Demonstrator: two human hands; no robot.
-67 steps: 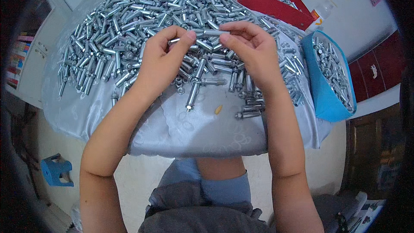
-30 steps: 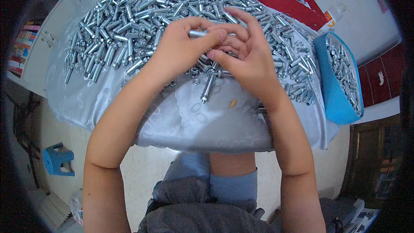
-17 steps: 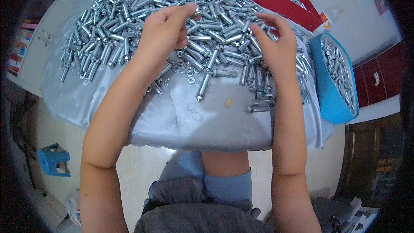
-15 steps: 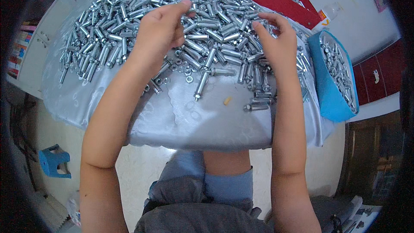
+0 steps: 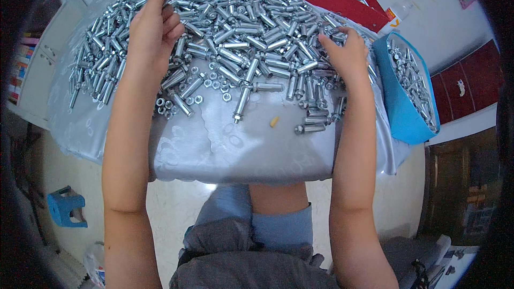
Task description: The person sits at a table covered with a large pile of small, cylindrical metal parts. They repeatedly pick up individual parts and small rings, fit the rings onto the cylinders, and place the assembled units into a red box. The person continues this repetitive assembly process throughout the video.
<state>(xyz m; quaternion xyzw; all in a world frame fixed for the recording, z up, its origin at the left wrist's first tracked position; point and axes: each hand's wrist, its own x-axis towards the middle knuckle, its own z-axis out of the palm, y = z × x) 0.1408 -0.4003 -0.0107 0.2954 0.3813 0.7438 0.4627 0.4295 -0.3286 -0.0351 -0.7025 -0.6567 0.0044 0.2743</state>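
A heap of silver expansion bolts (image 5: 235,21) with metal sleeves and nuts covers the far part of the table. My left hand (image 5: 155,32) is over the heap's left side, its fingers curled in. Something dark may be between thumb and forefinger, too small to make out. On the heap's right side, my right hand (image 5: 348,56) has thumb and forefinger apart, with nothing visible between them. Several loose hex nuts (image 5: 215,84) lie at the heap's near edge. One expansion bolt (image 5: 242,104) points toward me, and others lie in a short row (image 5: 310,128) by my right wrist.
Beyond the heap at the right stands a red box (image 5: 342,0) holding more bolts. A blue bin (image 5: 396,91) full of bolts sits at the right edge. A small yellow piece (image 5: 274,122) lies on the silvery tablecloth (image 5: 214,155). On the floor at left is a blue stool (image 5: 65,207).
My left hand has moved left and farther away over the heap, uncovering loose nuts and bolts. My right hand stays near the heap's right side, thumb and forefinger still apart. The view has shifted slightly.
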